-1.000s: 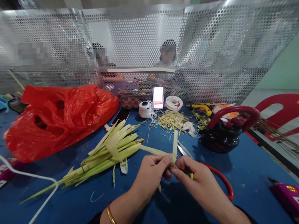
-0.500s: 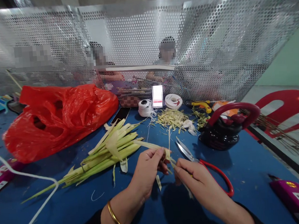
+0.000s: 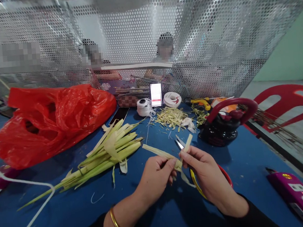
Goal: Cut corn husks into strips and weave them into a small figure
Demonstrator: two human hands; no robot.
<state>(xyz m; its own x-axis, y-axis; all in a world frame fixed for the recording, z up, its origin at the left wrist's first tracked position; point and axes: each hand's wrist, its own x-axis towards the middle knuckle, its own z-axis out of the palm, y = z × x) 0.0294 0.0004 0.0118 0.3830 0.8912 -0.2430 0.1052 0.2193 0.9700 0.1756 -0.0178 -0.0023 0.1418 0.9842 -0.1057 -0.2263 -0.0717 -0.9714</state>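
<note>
My left hand [image 3: 156, 176] is closed, thumb and fingers pinching a pale yellow-green leaf strip [image 3: 157, 151], whose flat end sticks out to the upper left. My right hand [image 3: 207, 170] pinches an upright end of leaf strip [image 3: 188, 142] between thumb and forefinger. The strips meet in a small folded or knotted part [image 3: 178, 165] between both hands, and a thin tail hangs below it. Scissors [image 3: 179, 143] with red and yellow handles lie under and behind my right hand, partly hidden. Left of my hands lies a bundle of long green leaves [image 3: 117, 144].
A red plastic bag [image 3: 55, 124] spreads at the left. Behind are a phone [image 3: 121, 114], white string [image 3: 143, 108], a ribbon spool [image 3: 172, 99] and leaf clippings [image 3: 171, 118]. A black pot with a red handle [image 3: 219, 132] and a purple power strip [image 3: 298, 196] stand right.
My right hand has risen and now pinches an upright strip end instead of the lower strand. The left hand keeps its pinch. The whole view has shifted slightly.
</note>
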